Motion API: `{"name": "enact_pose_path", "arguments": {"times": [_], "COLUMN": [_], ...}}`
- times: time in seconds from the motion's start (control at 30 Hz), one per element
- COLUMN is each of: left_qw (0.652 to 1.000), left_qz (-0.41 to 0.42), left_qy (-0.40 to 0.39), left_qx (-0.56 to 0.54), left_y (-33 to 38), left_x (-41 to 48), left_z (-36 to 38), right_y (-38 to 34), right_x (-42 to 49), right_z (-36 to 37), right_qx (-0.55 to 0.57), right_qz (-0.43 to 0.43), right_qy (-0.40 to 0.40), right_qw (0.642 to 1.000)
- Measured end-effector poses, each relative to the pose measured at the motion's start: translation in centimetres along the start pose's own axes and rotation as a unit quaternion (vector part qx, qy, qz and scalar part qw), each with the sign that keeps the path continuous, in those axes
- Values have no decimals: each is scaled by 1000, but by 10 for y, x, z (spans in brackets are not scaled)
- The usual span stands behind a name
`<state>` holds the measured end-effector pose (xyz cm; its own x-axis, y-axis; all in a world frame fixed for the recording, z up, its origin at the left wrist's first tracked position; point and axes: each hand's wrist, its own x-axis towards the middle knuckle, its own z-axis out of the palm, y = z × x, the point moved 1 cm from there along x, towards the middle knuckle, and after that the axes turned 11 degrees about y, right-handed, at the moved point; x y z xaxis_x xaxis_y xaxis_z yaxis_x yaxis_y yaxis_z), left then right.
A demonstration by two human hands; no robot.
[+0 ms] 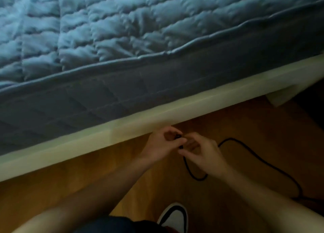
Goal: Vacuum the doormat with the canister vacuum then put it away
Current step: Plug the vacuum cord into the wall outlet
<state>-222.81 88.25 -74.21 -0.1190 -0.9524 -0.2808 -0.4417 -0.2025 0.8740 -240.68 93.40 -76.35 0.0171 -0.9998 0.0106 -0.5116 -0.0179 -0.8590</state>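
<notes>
Now both hands are together, low by the cream bed rail (pixel 122 129): my left hand (pixel 163 143) curls round the end of the black cord (pixel 198 179), my right hand (pixel 201 150) pinching it just beside. Cord loops across the wooden floor (pixel 245 124) to my right; blue quilt (pixel 122 31) above, my shoe (pixel 175 217) below.

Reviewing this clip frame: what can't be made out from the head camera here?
Head view, blurred throughout:
1. End of the black cord: covered by fingers of the left hand and right hand gripping it; plug unconfirmed.
2. Cord's other end: lost behind the right forearm, lower right.
3. The vacuum and doormat: outside the frame.
4. Space under the bed frame: in shadow.
</notes>
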Motion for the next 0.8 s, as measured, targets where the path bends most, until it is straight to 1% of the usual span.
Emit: {"name": "enact_pose_path", "arguments": {"times": [0.07,0.13,0.27,0.33,0.4,0.47,0.6,0.7,0.8], "left_qw": [999,996,986,973,954,932,871,829,803], "left_qz": [22,58,155,212,264,321,436,494,529], "left_qy": [-19,-31,-56,-87,-135,-166,-227,-264,-275], "left_qx": [-34,-58,-38,-32,-34,-30,-7,8,3], "left_y": [51,101,195,240,282,321,388,429,462], "left_x": [6,8,6,2,-4,-13,-36,-49,-42], "left_z": [9,22,53,70,92,114,161,190,226], "right_y": [-20,-37,-61,-73,-83,-94,-111,-116,-111], "right_x": [2,-1,-8,-14,-23,-36,-69,-93,-110], "right_z": [-32,-68,-142,-181,-221,-260,-334,-384,-430], "right_qx": [49,65,66,68,66,58,2,-35,-36], "right_qz": [4,-8,-20,-34,-48,-64,-100,-74,-42], "right_qy": [76,151,268,333,391,432,494,529,568], "right_qw": [996,986,961,940,917,898,864,845,821]}}
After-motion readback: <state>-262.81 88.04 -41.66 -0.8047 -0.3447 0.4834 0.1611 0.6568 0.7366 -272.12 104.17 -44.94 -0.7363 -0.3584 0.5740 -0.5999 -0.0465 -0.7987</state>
